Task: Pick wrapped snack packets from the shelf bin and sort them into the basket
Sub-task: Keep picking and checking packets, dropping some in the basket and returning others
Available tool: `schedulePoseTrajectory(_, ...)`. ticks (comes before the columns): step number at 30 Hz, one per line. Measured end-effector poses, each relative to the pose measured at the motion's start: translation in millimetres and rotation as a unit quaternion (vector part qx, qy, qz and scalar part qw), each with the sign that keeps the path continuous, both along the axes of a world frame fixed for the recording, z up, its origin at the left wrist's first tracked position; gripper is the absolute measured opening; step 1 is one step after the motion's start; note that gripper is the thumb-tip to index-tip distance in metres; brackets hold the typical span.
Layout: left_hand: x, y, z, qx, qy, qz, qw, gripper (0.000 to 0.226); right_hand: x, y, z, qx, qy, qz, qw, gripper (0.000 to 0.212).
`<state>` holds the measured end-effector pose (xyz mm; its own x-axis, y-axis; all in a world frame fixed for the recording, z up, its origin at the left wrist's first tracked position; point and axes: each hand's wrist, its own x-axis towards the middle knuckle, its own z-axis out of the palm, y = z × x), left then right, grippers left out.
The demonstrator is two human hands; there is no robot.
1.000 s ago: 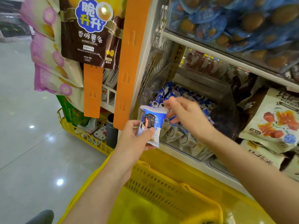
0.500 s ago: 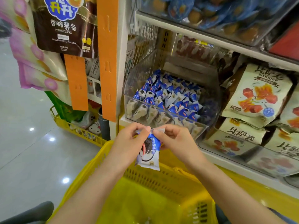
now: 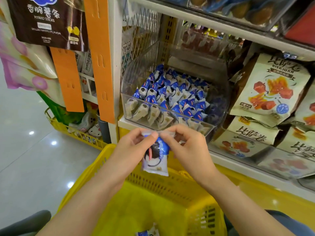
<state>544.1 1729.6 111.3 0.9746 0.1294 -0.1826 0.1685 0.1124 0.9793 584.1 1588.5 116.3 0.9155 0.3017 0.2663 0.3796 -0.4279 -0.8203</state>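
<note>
I pinch the top seam of a blue-and-white snack packet (image 3: 156, 158) between my left hand (image 3: 134, 147) and my right hand (image 3: 185, 147), thumb and fingertips at each end. My fingers hide its upper corners, and the print is too blurred to read. It hangs below both hands, above the yellow basket (image 3: 153, 183), in front of the clear shelf bin (image 3: 172, 103). A second packet (image 3: 148, 233) in the basket is cut off by the frame.

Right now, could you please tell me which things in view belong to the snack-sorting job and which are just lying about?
Job: snack packet pinched by left hand and right hand; clear shelf bin; yellow basket; packet already in basket.
Lying about: potato sticks bag; orange strips; beige snack bags.
</note>
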Motion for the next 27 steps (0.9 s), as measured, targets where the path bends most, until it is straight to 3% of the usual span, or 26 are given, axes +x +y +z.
schedulePoseTrajectory(4,-1,-2,-2,0.002,0.017,0.003,1.000,0.024,6,-1,5,0.193,0.220,-0.041,0.956,0.014)
schedulePoseTrajectory(6,0,-2,-2,-0.014,0.017,0.037,0.999,0.025,8,-4,4,0.186,0.276,-0.036,0.942,0.015)
schedulePoseTrajectory(9,2,4,-3,0.012,0.009,0.069,0.997,0.014,7,-5,-8,-0.004,0.241,-0.013,0.970,0.010)
schedulePoseTrajectory(10,2,6,-4,0.031,0.006,0.065,0.997,0.012,6,-5,-12,-0.025,0.221,-0.005,0.975,0.016)
schedulePoseTrajectory(13,1,8,-6,0.101,-0.009,0.016,0.995,0.011,4,-3,-15,-0.008,0.217,0.020,0.976,0.025)
schedulePoseTrajectory(16,0,7,-8,0.133,-0.022,0.010,0.991,0.006,2,-2,-13,0.028,0.256,0.052,0.965,0.006)
schedulePoseTrajectory(20,0,7,-7,0.076,-0.026,0.036,0.996,0.012,-4,4,-15,0.096,0.300,0.084,0.945,0.007)
schedulePoseTrajectory(27,0,8,-5,0.023,-0.031,0.069,0.997,0.018,-4,4,-14,0.054,0.253,0.090,0.962,0.022)
